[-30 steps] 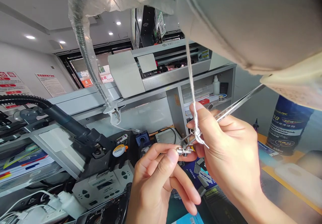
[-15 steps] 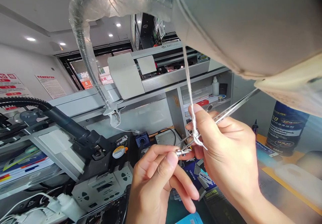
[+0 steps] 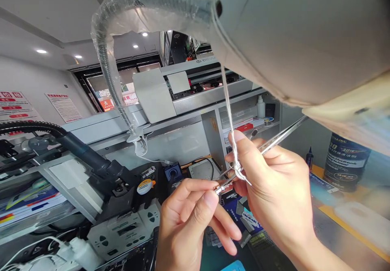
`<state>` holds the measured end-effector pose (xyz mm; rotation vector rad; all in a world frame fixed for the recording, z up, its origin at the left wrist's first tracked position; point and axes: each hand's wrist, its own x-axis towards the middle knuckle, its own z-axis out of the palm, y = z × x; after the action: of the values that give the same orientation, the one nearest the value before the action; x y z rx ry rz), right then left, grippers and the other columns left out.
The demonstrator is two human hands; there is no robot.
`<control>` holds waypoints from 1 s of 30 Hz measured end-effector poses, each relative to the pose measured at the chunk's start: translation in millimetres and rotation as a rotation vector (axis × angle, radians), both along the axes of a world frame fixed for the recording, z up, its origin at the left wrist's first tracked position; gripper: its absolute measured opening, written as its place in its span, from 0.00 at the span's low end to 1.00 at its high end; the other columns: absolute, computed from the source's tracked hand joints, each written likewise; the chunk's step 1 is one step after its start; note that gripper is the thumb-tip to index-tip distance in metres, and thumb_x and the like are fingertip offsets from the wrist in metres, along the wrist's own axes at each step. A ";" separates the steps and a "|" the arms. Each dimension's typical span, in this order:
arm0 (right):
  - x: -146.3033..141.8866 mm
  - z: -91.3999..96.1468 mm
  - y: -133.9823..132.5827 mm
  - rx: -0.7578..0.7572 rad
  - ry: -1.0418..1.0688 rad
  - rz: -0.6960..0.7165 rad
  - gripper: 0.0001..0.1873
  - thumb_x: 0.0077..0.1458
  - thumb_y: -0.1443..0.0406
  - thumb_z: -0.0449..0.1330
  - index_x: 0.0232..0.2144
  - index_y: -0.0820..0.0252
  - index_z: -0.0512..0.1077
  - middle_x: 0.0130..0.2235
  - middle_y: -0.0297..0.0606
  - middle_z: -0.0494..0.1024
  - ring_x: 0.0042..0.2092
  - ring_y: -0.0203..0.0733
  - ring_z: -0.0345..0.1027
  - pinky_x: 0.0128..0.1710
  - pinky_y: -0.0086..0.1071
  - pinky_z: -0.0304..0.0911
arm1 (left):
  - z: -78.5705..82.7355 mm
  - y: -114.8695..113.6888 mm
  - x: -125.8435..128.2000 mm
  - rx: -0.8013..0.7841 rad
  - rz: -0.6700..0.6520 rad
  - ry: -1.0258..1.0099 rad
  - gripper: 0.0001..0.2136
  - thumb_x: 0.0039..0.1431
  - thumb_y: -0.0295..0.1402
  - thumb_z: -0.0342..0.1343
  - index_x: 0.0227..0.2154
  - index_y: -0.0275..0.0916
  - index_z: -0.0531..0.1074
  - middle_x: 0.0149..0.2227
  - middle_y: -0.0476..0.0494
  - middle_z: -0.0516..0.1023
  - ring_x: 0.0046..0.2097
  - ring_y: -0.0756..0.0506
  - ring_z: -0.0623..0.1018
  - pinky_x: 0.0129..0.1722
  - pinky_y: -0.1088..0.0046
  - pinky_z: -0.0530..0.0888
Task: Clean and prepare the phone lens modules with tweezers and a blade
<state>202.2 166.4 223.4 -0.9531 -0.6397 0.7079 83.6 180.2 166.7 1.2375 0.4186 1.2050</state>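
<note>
Between the thumb and index finger of my left hand is a small metallic part, too small to name exactly. My right hand is closed around metal tweezers, whose tips reach down to the small part. A white string hangs from above and passes in front of my right thumb, ending in a knot by the tweezers. The other fingers of my left hand are loosely curled. The small part is partly covered by my fingertips.
A light-coloured lamp-like shade hangs low over my right hand. A plastic-wrapped flexible hose arches at the left. Beyond stand a dark can, a grey station with buttons, a black jointed arm and razor-blade packets.
The small part has turned slightly in my left fingers, its right end now higher. The tweezers stay at it. The whole view has shifted a little downward.
</note>
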 end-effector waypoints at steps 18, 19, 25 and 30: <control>0.4 -2.0 -1.0 0.038 -0.099 -0.021 0.19 0.46 0.57 0.69 0.13 0.59 0.70 0.14 0.30 0.66 0.17 0.31 0.56 0.16 0.25 0.55 | -2.5 2.3 -2.1 0.074 0.038 0.034 0.06 0.68 0.37 0.60 0.42 0.43 0.79 0.29 0.46 0.84 0.26 0.48 0.82 0.22 0.78 0.78; 0.2 -1.9 -1.4 0.049 -0.107 -0.026 0.19 0.47 0.57 0.69 0.13 0.58 0.70 0.14 0.30 0.66 0.17 0.31 0.57 0.16 0.24 0.55 | -2.6 2.4 -2.2 0.077 0.040 0.034 0.06 0.68 0.37 0.60 0.42 0.43 0.79 0.30 0.46 0.84 0.26 0.48 0.82 0.22 0.78 0.77; 2.9 -6.6 1.9 0.151 -0.164 -0.013 0.22 0.51 0.53 0.70 0.15 0.58 0.71 0.14 0.28 0.66 0.17 0.30 0.56 0.16 0.22 0.57 | -3.4 2.3 -2.8 0.073 0.036 0.041 0.06 0.68 0.37 0.60 0.42 0.42 0.79 0.26 0.47 0.83 0.25 0.48 0.81 0.23 0.77 0.78; 9.9 -21.4 12.5 0.251 -0.231 -0.012 0.25 0.53 0.49 0.69 0.15 0.56 0.70 0.13 0.28 0.67 0.15 0.31 0.56 0.13 0.22 0.57 | -4.1 1.8 -1.9 0.064 0.028 0.026 0.07 0.68 0.37 0.60 0.42 0.41 0.79 0.26 0.47 0.83 0.25 0.48 0.81 0.23 0.78 0.77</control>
<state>212.1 179.0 202.1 -0.8103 -0.9036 0.4963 81.7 181.9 162.5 1.3075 0.4209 1.2353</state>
